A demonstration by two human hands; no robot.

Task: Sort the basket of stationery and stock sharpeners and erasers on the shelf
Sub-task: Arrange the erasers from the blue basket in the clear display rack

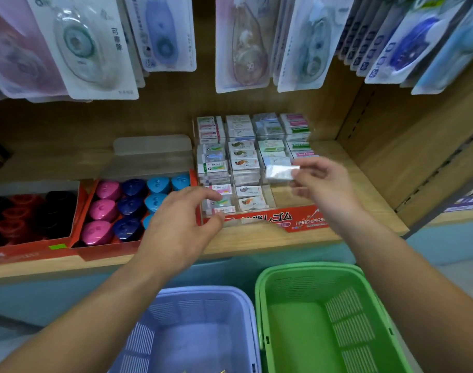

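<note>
One eraser [281, 172] between fingers [314, 165] of right hand [329, 189]

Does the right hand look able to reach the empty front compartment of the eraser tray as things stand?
Probably yes. The right hand holds a wrapped eraser close above the empty compartment, whose top is open, and nothing lies between them.

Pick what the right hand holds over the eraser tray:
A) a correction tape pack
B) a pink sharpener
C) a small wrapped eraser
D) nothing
C: the right hand pinches a pale wrapped eraser by its end, above the eraser tray.
</note>
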